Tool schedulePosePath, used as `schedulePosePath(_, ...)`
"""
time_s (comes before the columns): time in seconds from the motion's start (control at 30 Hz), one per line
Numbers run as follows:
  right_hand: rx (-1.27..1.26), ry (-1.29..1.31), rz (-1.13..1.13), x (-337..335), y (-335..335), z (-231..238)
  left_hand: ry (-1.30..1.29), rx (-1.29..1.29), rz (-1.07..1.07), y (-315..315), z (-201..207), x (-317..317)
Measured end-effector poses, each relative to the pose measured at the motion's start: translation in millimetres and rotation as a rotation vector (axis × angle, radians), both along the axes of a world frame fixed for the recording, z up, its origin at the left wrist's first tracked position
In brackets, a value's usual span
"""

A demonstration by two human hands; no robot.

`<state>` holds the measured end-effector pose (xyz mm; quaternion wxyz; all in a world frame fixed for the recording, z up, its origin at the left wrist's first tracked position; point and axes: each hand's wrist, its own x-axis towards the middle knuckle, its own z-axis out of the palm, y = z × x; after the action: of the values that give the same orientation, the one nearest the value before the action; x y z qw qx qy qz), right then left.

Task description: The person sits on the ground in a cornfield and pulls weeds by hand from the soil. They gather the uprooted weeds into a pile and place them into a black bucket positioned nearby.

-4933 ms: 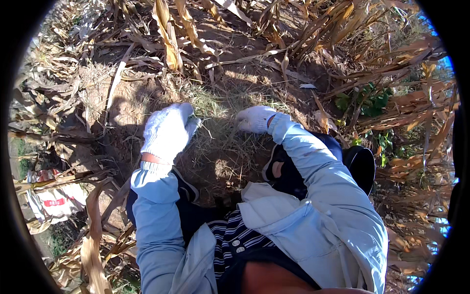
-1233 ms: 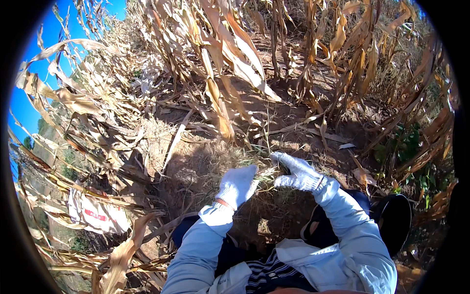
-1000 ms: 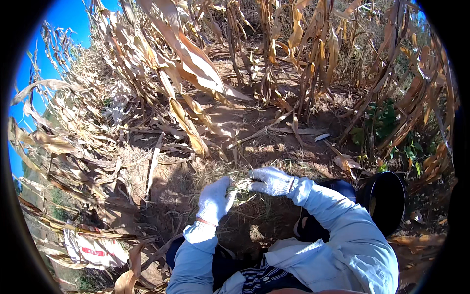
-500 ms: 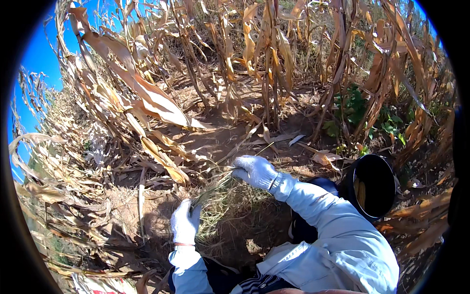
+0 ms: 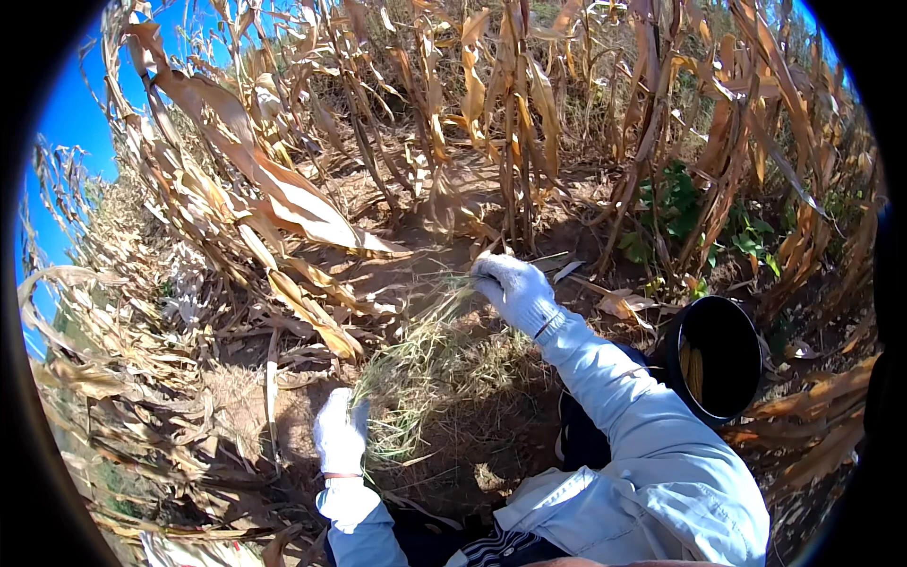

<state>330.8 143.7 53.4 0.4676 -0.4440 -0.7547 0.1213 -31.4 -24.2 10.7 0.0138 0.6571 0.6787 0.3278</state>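
Note:
Between my two gloved hands stretches a loose bunch of dry grass, green-yellow and thin-stemmed, fanning out just above the soil. My right hand, in a white knit glove, is raised at the far end with its fingers closed round the strands. Nearer and to the left, my left hand, gloved the same way, is curled at the other end of the grass; its fingertips are partly hidden. More tangled grass lies on the shaded ground below and between the hands.
A black bucket with yellow corn cobs inside stands tilted by my right arm. Dry corn stalks rise ahead and on both sides. A green leafy plant grows among them at right. A white sack lies at lower left.
My right hand has moved up and to the right, and my left hand slightly left and down. The grass between them has spread from a narrow bundle into a wider fan.

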Motion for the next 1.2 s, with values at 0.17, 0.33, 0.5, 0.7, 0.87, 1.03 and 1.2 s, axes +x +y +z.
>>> schedulePosePath(0.17,0.056,0.229,-0.228,32.2,25.2,-2.5,0.177,-0.063,0.203,-7.2,-0.3,-19.1)
schedulePosePath(0.33,0.078,0.361,-0.357,75.0,42.8,-7.2,0.236,0.026,0.281,-15.0,-3.9,-48.7)
schedulePosePath(0.5,0.017,0.391,-0.451,103.1,52.0,-9.1,0.139,0.103,0.300,-22.1,-4.5,-70.3)
schedulePosePath(0.7,-0.014,0.593,-0.483,124.0,75.0,-30.6,-0.216,0.147,0.490,-34.6,-28.1,-134.3)
schedulePosePath(0.87,-0.179,0.928,-0.368,145.4,78.2,-31.2,0.000,0.036,0.673,-50.4,-15.7,-176.2)
schedulePosePath(1.03,-0.274,0.466,-0.453,137.2,73.1,-31.0,-0.262,0.191,0.659,-63.6,-41.0,-235.0)
schedulePosePath(1.2,-0.490,-0.435,0.054,91.1,41.2,-7.6,-0.500,0.219,0.608,-44.4,-15.1,-164.4)
